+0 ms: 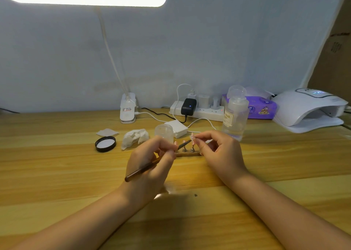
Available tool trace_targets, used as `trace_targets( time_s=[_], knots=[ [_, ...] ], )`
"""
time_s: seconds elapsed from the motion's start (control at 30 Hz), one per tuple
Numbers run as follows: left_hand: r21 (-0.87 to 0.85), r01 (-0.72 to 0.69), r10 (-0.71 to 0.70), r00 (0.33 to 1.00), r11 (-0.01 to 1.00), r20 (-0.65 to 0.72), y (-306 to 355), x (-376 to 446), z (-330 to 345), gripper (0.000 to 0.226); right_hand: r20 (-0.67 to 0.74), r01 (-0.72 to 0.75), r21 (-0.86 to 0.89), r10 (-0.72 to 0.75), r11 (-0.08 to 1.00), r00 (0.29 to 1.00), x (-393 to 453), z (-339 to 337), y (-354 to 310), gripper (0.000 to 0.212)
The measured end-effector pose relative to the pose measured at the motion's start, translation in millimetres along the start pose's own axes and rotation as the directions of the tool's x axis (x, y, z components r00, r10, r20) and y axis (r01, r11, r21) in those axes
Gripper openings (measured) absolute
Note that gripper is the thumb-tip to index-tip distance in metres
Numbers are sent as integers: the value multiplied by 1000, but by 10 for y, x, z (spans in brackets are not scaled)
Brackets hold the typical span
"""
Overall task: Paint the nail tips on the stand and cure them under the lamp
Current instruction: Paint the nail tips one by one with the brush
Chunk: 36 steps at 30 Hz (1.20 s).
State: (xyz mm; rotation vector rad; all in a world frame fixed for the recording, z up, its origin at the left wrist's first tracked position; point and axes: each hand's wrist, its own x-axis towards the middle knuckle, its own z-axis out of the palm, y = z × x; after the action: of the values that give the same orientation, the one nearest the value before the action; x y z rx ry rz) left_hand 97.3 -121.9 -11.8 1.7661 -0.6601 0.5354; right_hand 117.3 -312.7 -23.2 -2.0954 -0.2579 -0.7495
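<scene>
A brush point(155, 162) is gripped in the left hand point(150, 164), its long axis running from lower left up to the right, so that the bristle end is brought just beside a pink nail tip point(192, 136). That tip is pinched between thumb and forefinger of the right hand point(220, 151), above the stand point(187, 154), on which other tips are seen upright between the two hands. The curing lamp point(311, 109) is set well apart, far right, nearer the right hand; painting is judged unfinished.
</scene>
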Motion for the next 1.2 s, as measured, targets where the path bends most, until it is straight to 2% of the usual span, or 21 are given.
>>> trace_targets(
  time_s=[0.17, 0.4, 0.5, 0.67, 0.77, 0.9, 1.03, 1.2],
  knots=[
    [96, -59, 57, 998, 994, 23, -1, 15, 24, 32, -4, 31, -31, -32, 999, 999, 4, 0, -13, 10],
    [74, -39, 37, 999, 996, 34, -3, -6, 2, 21, -9, 30, -29, -30, 999, 1000, 9, 5, -2, 10],
    [91, -51, 51, 999, 995, 3, -4, 3, 12, 23, -13, 31, -33, -31, 999, 999, 12, 1, 4, 10],
    [125, -72, 67, 997, 990, 43, 8, 19, 10, 24, -1, 36, -40, -36, 999, 999, 0, 12, 4, 11],
    [91, -20, 19, 1000, 996, 11, 7, 9, -3, 17, -1, 32, -35, -32, 999, 999, 1, 11, 10, 9],
    [25, 25, -24, 1000, 999, -20, -2, 4, 5, 24, -10, 10, -19, -10, 1000, 1000, 3, 11, 5, 9],
    [-20, 55, -56, 998, 998, -12, -20, 14, 35, 15, 9, 2, 1, -2, 1000, 1000, -2, 10, -13, 10],
    [-156, 88, -85, 996, 984, 30, -25, 2, 16, 23, 22, 6, 35, -7, 999, 1000, -15, 0, -27, 14]
  ],
)
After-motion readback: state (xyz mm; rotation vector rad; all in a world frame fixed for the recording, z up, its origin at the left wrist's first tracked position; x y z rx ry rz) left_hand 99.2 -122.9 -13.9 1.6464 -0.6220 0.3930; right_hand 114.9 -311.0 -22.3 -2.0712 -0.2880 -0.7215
